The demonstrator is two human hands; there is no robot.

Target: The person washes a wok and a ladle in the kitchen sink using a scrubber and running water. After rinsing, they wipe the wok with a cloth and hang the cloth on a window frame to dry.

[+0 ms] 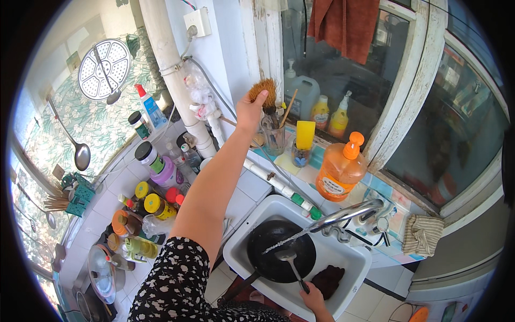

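Water [287, 241] already running into my wok [269, 269], right hand [315, 300] gripping the ladle [286, 256], left hand [249, 113] clutching the brush [263, 90], which isn't at the wok yet lol.

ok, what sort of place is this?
Most likely a home kitchen: a wok in a sink with the faucet running, a hanging ladle, and a cluster of lidded jars.

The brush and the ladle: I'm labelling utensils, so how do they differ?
The brush is brown and bristly; the ladle is smooth and greyish. The left hand holds the brush up by the window; the right hand holds the ladle lower, at the wok. Both are handheld.
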